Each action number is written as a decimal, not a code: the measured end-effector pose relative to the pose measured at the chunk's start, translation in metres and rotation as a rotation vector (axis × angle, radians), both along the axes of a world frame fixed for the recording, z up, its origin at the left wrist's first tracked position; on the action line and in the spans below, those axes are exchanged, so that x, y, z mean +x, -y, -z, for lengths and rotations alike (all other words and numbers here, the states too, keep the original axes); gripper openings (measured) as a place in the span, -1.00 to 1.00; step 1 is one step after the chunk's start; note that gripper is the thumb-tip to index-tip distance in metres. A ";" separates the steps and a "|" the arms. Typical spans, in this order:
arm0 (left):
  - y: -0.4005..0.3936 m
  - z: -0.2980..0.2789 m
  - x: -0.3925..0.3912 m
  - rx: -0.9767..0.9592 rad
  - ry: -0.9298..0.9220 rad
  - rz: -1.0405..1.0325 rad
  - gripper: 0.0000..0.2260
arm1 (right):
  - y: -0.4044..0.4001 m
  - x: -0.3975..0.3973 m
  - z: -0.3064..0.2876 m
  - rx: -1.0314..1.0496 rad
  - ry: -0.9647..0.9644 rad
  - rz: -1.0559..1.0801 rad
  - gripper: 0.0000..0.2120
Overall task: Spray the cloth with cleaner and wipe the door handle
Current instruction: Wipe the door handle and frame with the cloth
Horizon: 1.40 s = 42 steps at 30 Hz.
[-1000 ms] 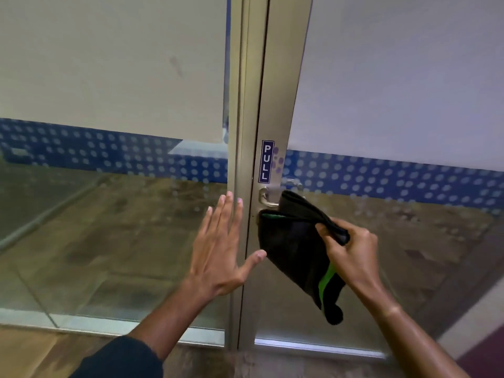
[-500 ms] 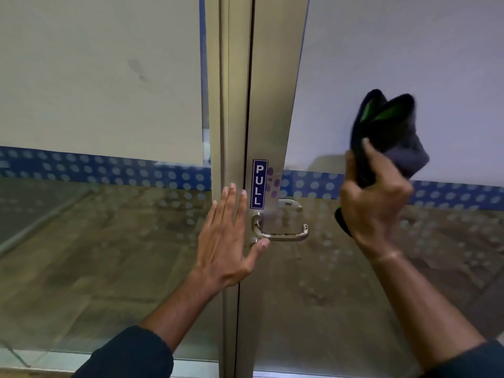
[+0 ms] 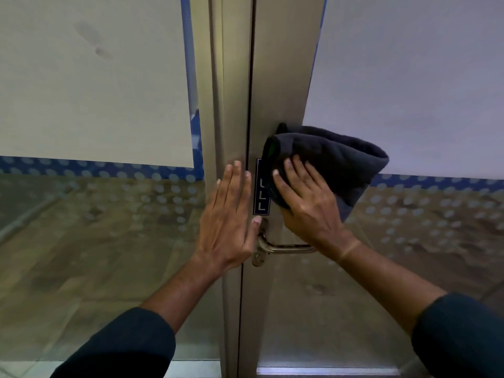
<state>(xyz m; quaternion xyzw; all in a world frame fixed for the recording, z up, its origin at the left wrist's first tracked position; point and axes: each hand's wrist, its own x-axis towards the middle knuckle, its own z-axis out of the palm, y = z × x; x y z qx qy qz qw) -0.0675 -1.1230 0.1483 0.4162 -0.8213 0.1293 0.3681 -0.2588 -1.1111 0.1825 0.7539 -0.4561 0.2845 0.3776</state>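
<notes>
A dark folded cloth (image 3: 335,159) with a green edge is pressed against the metal door frame (image 3: 281,77), above the handle, partly covering the blue PULL sign (image 3: 260,197). My right hand (image 3: 308,203) lies flat on the cloth and holds it to the frame. The silver lever door handle (image 3: 278,248) runs to the right below that hand; its far end is hidden by my wrist. My left hand (image 3: 229,216) is flat and open on the left frame post, its thumb touching the handle's base.
Glass panels (image 3: 95,227) with white film and a blue dotted band flank the frame. A wooden floor shows through the lower glass. The dark gap between the two doors (image 3: 245,296) runs down the middle.
My right hand has brought the cloth from up in the air at the right down and left onto the frame over the PULL sign. The left hand has stayed in place.
</notes>
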 end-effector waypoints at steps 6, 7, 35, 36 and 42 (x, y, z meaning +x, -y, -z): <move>0.033 0.010 -0.007 -0.108 -0.015 -0.014 -0.28 | 0.005 0.003 0.009 0.044 -0.043 0.056 -0.52; 0.037 0.012 -0.007 -0.128 -0.012 -0.022 -0.28 | 0.006 0.003 0.011 0.045 -0.050 0.058 -0.52; 0.069 0.040 -0.018 -0.383 -0.058 -0.096 -0.32 | 0.020 -0.022 0.034 0.101 -0.168 0.018 -0.42; 0.070 0.040 -0.018 -0.385 -0.059 -0.097 -0.35 | 0.021 -0.021 0.032 0.087 -0.147 0.029 -0.41; 0.069 0.040 -0.018 -0.373 -0.057 -0.103 -0.41 | 0.020 -0.026 0.015 0.103 -0.198 0.004 -0.52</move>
